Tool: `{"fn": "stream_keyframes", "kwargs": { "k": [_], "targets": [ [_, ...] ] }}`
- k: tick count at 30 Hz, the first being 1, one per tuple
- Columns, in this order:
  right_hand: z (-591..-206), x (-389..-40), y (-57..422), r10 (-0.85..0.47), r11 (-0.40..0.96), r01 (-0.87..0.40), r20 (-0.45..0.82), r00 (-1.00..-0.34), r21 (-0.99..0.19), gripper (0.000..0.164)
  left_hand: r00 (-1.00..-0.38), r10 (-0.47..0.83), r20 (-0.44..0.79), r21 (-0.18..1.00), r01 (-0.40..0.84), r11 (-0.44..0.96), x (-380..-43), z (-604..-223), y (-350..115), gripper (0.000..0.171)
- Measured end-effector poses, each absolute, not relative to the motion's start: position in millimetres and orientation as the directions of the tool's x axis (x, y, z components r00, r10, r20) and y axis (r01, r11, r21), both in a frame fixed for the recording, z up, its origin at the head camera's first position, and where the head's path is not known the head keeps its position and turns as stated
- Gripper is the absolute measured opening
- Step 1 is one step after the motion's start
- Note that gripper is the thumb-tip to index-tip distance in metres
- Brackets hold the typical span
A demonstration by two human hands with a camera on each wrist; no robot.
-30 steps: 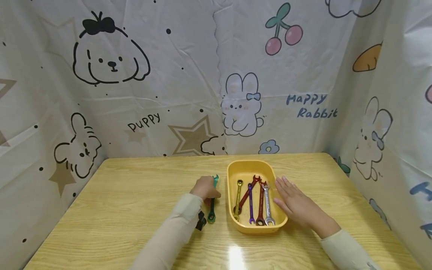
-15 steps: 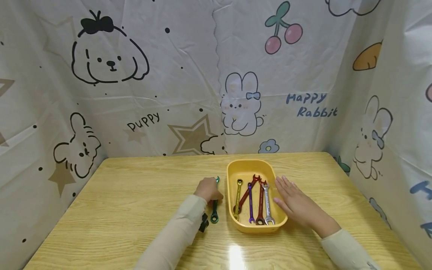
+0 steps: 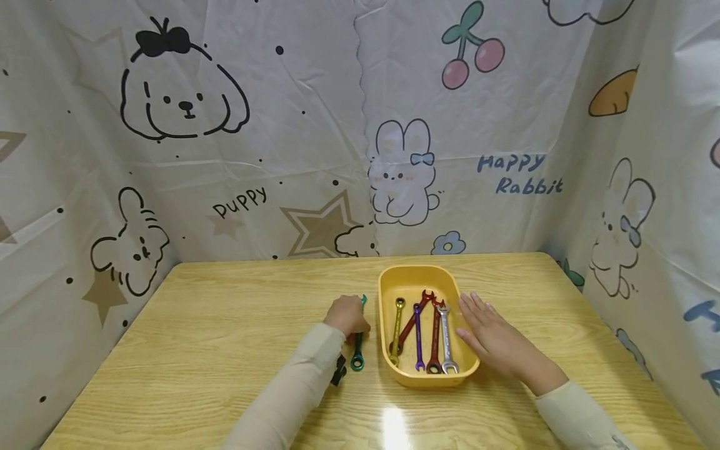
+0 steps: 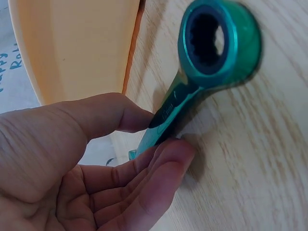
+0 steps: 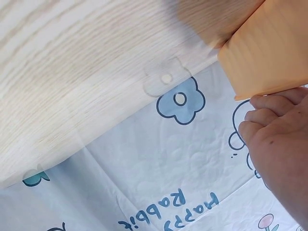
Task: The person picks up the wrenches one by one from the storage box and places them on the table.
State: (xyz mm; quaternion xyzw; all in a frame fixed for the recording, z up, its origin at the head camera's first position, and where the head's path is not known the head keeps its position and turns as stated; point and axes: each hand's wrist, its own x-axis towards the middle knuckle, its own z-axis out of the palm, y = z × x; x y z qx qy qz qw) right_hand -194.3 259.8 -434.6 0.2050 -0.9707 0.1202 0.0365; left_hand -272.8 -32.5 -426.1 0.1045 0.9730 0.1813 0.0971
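Observation:
A green ratcheting combination wrench lies on the table just left of the yellow bin. My left hand pinches its shank between thumb and fingers. In the left wrist view the wrench's ring end stands out past the fingertips, close over the wood. My right hand rests with straight fingers against the bin's right rim. Inside the bin lie a yellow wrench, a purple wrench, two red wrenches and a silver wrench.
The wooden table spreads out on both sides of the bin. A printed cloth with cartoon animals hangs behind the table and along both sides. A small black piece sits below the left wrist.
Over the last second my left hand and the green wrench have shifted slightly right, toward the bin. The right hand and the bin have stayed in place.

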Motion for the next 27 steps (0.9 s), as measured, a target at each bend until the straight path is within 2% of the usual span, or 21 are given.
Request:
{"fn": "stream_keyframes", "kwargs": {
  "k": [16,23,25,27],
  "targets": [
    [-434.7,-194.9,259.5,-0.39,0.886,-0.407,0.12,-0.913,-0.222,0.064,-0.953,0.213,-0.214,0.387,0.118,0.915,-278.7,-428.8,-33.0,0.022],
    [-435.5,-195.7,259.6,-0.391,0.886,-0.408,0.118,-0.913,-0.219,0.064,-0.932,0.237,-0.274,0.402,0.113,0.909,-281.5,-409.7,-38.4,0.027],
    [-435.4,-195.8,259.8,-0.39,0.887,-0.407,0.116,-0.913,-0.221,0.064,-0.934,0.245,-0.26,0.42,0.119,0.9,-285.1,-398.7,-39.5,0.029],
    [-435.2,-195.9,260.0,-0.39,0.887,-0.407,0.117,-0.913,-0.22,0.064,-0.948,0.254,-0.193,0.446,0.146,0.883,-288.5,-386.7,-38.5,0.03]
  ]
}}
